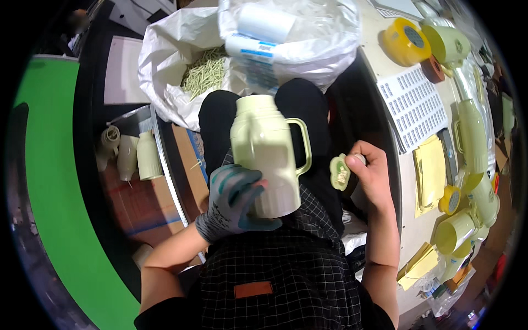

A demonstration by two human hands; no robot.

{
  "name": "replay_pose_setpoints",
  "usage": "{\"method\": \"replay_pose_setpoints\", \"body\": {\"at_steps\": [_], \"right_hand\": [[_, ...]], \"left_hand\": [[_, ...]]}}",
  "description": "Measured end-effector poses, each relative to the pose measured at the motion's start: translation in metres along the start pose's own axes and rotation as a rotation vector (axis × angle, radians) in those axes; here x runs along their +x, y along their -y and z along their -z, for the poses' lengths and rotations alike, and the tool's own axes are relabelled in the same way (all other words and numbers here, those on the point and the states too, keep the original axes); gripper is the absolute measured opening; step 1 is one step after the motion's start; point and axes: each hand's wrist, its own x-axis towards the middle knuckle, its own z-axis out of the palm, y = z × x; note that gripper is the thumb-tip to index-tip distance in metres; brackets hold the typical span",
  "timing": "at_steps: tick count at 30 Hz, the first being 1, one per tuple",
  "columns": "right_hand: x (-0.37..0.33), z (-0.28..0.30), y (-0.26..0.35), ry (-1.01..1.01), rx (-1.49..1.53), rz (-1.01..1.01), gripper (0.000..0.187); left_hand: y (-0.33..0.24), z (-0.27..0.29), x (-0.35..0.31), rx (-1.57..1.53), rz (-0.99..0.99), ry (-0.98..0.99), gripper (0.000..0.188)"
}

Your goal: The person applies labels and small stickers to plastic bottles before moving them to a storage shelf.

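My left hand (236,198), in a grey and teal work glove, grips the lower body of a pale green plastic jug (269,154) with a handle on its right side, held upright over my lap. Bare, my right hand (371,170) pinches a small round green cap piece (340,172) just to the right of the jug's handle, apart from it.
A white sack (170,55) of pale green sticks and a clear bag (297,33) of parts lie ahead. Pale green parts stand in a box (135,157) to the left. On the table (407,181) at right are jug bodies (473,137), yellow lids (404,41), a label sheet (415,104).
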Motion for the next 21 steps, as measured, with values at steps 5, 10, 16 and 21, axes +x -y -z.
{"method": "replay_pose_setpoints", "body": {"at_steps": [5, 10, 16, 21], "right_hand": [[0.028, -0.056, 0.020, 0.193, -0.248, -0.039, 0.046], [0.039, -0.094, 0.052, 0.210, -0.816, 0.044, 0.057], [0.048, -0.113, 0.056, 0.202, -1.012, 0.222, 0.059], [0.052, -0.112, 0.057, 0.183, -1.083, 0.239, 0.060]], "left_hand": [[0.018, -0.026, -0.050, 0.018, 0.066, -0.022, 0.079], [0.024, -0.056, -0.067, -0.132, 0.060, -0.293, 0.077], [0.032, -0.065, -0.075, -0.133, 0.002, -0.357, 0.061], [0.029, -0.061, -0.067, -0.153, 0.005, -0.369, 0.050]]}}
